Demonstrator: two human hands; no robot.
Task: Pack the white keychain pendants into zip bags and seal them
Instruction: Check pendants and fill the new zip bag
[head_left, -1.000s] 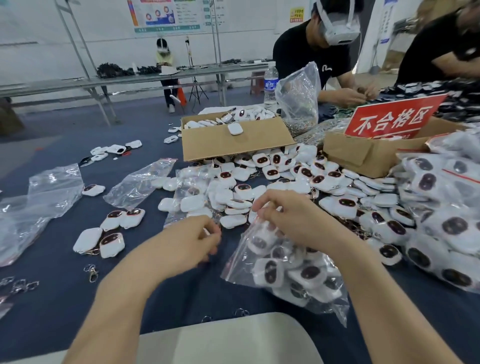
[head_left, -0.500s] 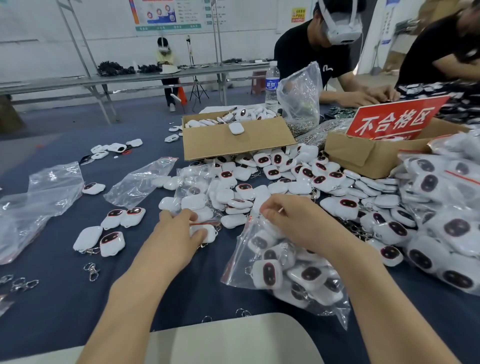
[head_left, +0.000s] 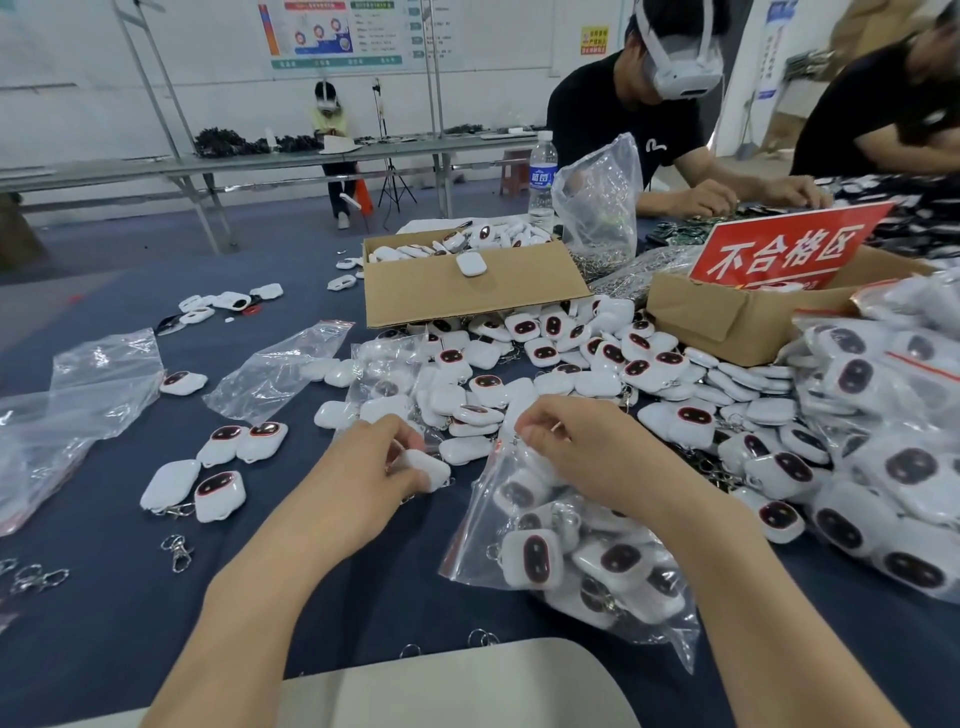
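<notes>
- Gripping one pendant (head_left: 426, 470): left hand (head_left: 358, 483), fingers curled round it, white back up, just left of the zip bag (head_left: 587, 566).
- Right hand (head_left: 587, 457): fingers curled, pinching the zip bag's top edge. Cannot tell whether the strip is sealed.
- Zip bag lies on the desk (head_left: 130, 597) close to the near edge, right of centre. It is stuffed with pendants, several with dark faces up.
- Loose pile (head_left: 571, 364) of pendants at mid-desk, touching the far side of the zip bag and running up to both boxes.
- Box (head_left: 467, 291) beyond the pile, open, more pendants inside, one lying on its flap.
- Second box (head_left: 737, 322) toward the far right corner, a red sign (head_left: 784, 249) with white characters standing in it.
- Filled bags (head_left: 893, 467) heaped along the right edge.
- Empty bags (head_left: 280, 369) flat on the left half. Four pendants (head_left: 218, 467) grouped near them, two face up.
- Metal clasps (head_left: 176, 553) scattered by the near left corner.
- Water bottle (head_left: 543, 182) upright at the far edge, behind the box.
</notes>
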